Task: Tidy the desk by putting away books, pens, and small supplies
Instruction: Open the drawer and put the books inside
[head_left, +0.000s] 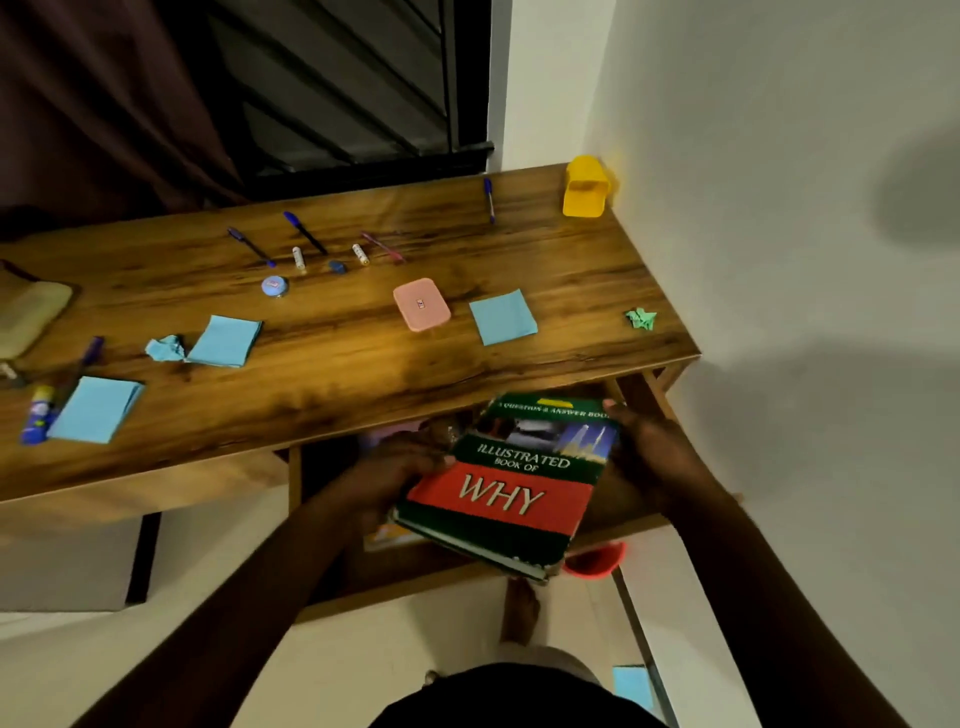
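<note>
Book (511, 493) hangs tilted just below the worktop (337, 353) front edge near its right corner, wall (779, 260) close beside; left hand (400, 470) and right hand (652, 447) grip its opposite sides

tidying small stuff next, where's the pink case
In the head view the pink case lies flat on the wooden desk, right of centre, just left of a blue paper square.

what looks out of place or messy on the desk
Two crumpled scraps stand out: a blue paper ball beside a stack of blue notes, and a green paper ball near the right edge of the desk. The yellow holder in the far corner seems tipped on its side.
</note>
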